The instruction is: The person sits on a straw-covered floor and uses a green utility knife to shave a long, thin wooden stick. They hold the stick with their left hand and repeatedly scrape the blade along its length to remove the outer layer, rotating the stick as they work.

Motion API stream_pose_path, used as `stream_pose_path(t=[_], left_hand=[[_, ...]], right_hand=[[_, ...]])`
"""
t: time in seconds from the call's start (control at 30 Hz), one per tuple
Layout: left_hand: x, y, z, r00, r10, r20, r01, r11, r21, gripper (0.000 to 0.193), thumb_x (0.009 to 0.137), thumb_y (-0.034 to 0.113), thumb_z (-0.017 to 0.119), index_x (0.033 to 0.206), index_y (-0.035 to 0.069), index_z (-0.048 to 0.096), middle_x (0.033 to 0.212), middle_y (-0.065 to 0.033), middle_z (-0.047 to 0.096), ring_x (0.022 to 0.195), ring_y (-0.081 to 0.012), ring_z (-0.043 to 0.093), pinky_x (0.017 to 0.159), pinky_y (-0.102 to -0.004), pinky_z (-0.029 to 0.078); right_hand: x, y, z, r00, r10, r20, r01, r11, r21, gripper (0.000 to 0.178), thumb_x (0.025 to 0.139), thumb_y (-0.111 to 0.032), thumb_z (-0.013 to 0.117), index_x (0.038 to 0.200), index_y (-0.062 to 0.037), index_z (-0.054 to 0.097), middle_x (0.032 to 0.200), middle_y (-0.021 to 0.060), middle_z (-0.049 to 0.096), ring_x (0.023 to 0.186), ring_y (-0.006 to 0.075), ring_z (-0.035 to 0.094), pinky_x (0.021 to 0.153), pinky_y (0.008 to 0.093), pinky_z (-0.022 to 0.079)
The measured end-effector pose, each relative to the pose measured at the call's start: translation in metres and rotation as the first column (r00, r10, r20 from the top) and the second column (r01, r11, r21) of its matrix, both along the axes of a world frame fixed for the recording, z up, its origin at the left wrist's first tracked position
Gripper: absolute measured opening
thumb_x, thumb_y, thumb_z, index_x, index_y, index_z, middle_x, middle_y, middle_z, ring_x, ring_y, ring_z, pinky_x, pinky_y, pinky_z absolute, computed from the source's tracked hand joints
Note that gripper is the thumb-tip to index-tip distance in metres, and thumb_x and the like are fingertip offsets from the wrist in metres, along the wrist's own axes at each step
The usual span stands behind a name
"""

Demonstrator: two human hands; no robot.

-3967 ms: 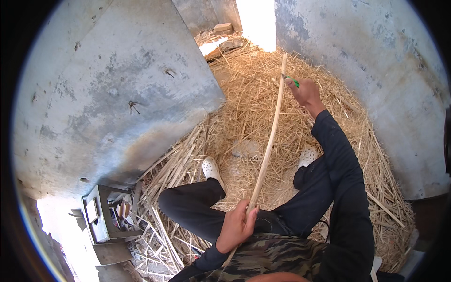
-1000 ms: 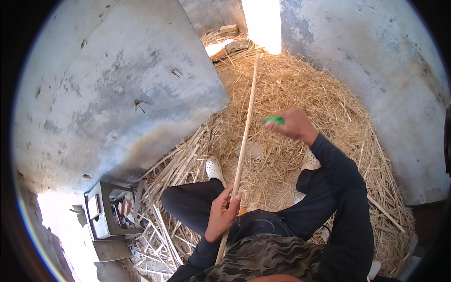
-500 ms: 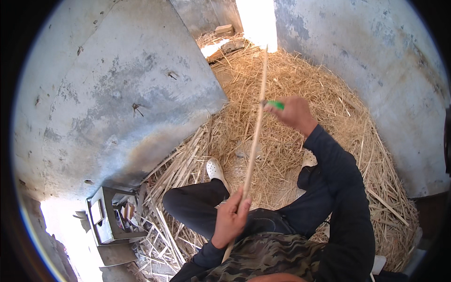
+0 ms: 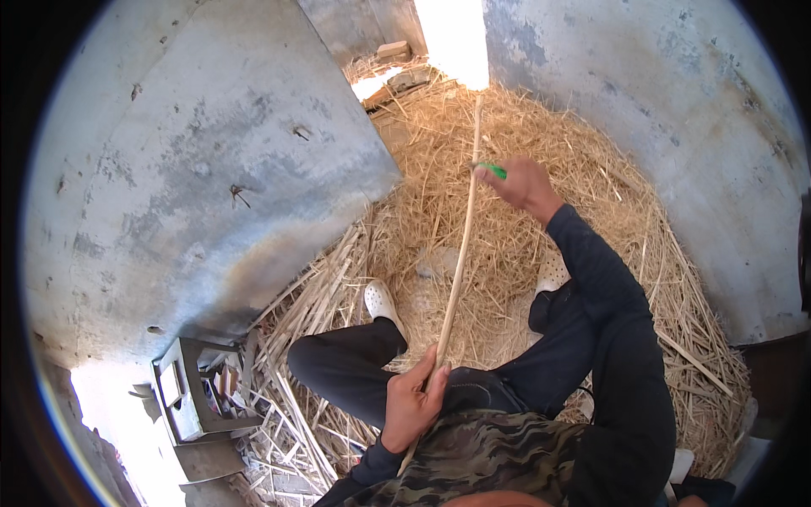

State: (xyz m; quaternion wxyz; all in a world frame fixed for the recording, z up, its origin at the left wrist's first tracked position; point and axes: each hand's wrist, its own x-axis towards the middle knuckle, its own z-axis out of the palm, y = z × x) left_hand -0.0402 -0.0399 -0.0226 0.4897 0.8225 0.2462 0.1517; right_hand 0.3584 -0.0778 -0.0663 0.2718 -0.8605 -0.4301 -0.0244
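Observation:
A long, thin pale stick (image 4: 461,262) slants up and away from my waist, its far end over the straw. Near my lap, my left hand (image 4: 414,397) is closed around its lower part. My right hand (image 4: 519,184) grips a small tool with a green handle (image 4: 492,170), whose head touches the stick toward its far end. Fingers hide most of the tool, so I cannot tell its exact kind. The stick bows slightly along its length.
Loose straw and shavings (image 4: 524,135) cover the floor around my white clogs (image 4: 380,300). Split strips (image 4: 312,313) lie at left, beside a small open cabinet (image 4: 198,397) holding odds and ends. Grey walls (image 4: 211,152) stand on both sides, with a bright gap between them at the far end.
My right hand has slid a little farther out along the stick with the green-handled tool. My left hand keeps its hold near my lap.

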Motion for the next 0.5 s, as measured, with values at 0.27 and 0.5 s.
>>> stream_pose_path(t=[0.27,0.5], left_hand=[[0.001,0.004,0.017,0.997,0.019,-0.074,-0.020,1.000,-0.005,0.036,0.089,0.008,0.065,0.120,-0.008,0.060,0.068,-0.0165,0.063,0.058,-0.0060,0.056,0.056,-0.0236,0.046],[-0.011,0.002,0.002,0.999,0.020,-0.032,-0.021,0.999,-0.040,0.036,0.088,0.009,0.065,0.120,-0.009,0.060,0.065,-0.0188,0.059,0.056,-0.0073,0.057,0.054,-0.0242,0.046]], right_hand=[[-0.043,0.008,-0.012,0.992,0.127,0.018,-0.128,0.986,0.104,0.082,0.082,-0.086,0.028,0.050,-0.0154,0.054,0.043,-0.0028,0.032,0.037,0.0145,0.033,0.037,0.0343,0.026],[-0.042,-0.003,-0.005,0.985,0.167,-0.047,-0.164,0.984,0.063,0.083,0.082,-0.087,0.027,0.050,-0.0147,0.053,0.043,-0.0028,0.033,0.037,0.0144,0.034,0.037,0.0341,0.026]])
